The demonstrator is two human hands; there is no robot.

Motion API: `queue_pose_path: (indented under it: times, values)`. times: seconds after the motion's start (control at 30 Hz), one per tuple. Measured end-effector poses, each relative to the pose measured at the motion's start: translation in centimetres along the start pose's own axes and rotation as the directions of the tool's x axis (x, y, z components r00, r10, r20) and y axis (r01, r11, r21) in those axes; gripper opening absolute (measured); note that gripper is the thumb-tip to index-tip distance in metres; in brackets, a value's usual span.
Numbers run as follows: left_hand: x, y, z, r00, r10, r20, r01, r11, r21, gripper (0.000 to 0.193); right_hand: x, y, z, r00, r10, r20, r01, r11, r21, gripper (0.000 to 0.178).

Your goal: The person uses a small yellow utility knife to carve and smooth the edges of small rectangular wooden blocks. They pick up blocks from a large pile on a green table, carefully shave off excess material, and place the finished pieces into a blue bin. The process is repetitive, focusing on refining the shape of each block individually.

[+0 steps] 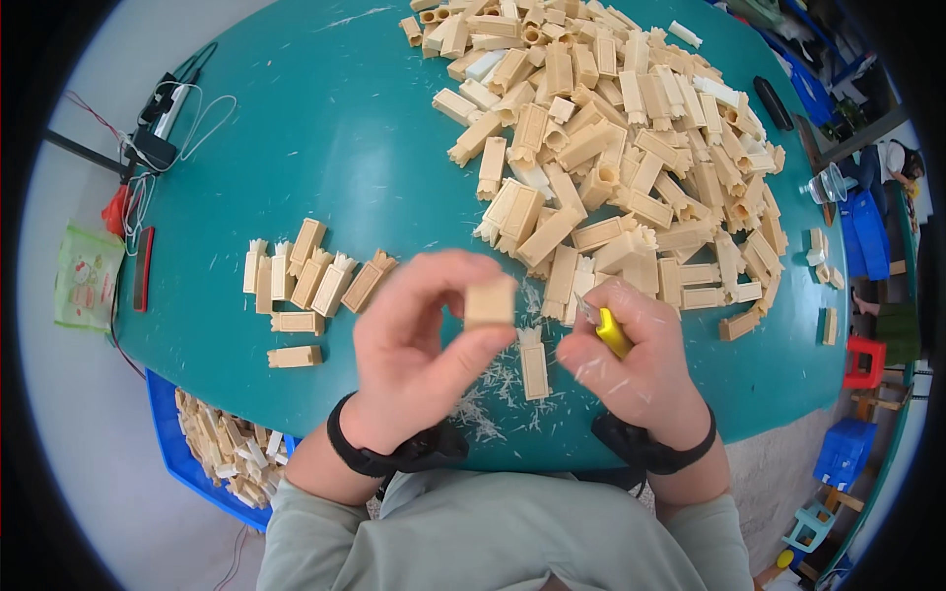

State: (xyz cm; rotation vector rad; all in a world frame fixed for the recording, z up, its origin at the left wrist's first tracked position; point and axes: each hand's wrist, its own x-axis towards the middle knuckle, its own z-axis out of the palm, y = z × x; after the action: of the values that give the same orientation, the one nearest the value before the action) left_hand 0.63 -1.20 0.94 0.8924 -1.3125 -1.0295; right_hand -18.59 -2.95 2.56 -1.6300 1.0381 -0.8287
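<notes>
Between the thumb and fingers of my left hand (409, 340) is a beige block (490, 301), its flat square end facing up. My right hand (636, 360) grips a yellow utility knife (613, 333), whose thin blade points up and left toward the block without touching it. Below and between my hands, a single beige piece (533, 362) with a jagged end lies on the table among pale shavings (481, 409). Left of my left hand sits a small group of similar pieces (313, 279), some beige and some whiter.
A big heap of beige pieces (611, 138) covers the far middle and right of the green table (325, 128). Below the table's left edge stands a blue bin (177, 448) of pieces. A power strip (169, 110) with cables lies far left; a clear cup (826, 184) stands far right.
</notes>
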Motion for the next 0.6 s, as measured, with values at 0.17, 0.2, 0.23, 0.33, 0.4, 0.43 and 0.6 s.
queue_pose_path:
  times: [0.17,0.2,0.23,0.33,0.4,0.43,0.6]
  values:
    - [0.6,0.1,0.7,0.923,-0.368,-0.110,0.253,0.798,-0.547,0.037,-0.3,0.4,0.8,0.999,0.011,-0.034,-0.009,0.999,0.044,0.019]
    - [0.5,0.0,0.7,0.927,-0.373,-0.043,0.294,0.792,-0.535,0.037,-0.2,0.9,1.0,0.997,-0.042,-0.065,0.043,0.999,0.008,0.019]
    - [0.2,-0.1,0.7,0.925,-0.379,0.023,0.334,0.784,-0.523,0.037,-0.1,1.1,1.0,0.991,-0.095,-0.090,0.092,0.995,-0.031,0.018]
    - [-0.1,-0.5,0.1,0.922,-0.329,0.205,0.386,0.822,-0.418,0.045,0.0,1.1,0.9,0.987,-0.092,-0.132,0.095,0.995,0.011,0.017]
    - [-0.1,0.0,0.3,0.915,-0.319,0.248,0.393,0.848,-0.357,0.050,-0.1,0.9,0.6,0.995,-0.050,-0.085,0.053,0.998,0.033,0.017]
    - [0.1,0.5,0.4,0.919,-0.283,0.274,0.365,0.874,-0.321,0.055,-0.2,0.7,0.5,0.998,-0.030,-0.063,0.033,0.999,0.043,0.018]
    - [-0.1,-0.2,-0.1,0.914,-0.233,0.333,0.308,0.932,-0.193,0.047,-0.3,0.4,0.4,0.999,-0.024,-0.048,0.026,0.999,0.022,0.020]
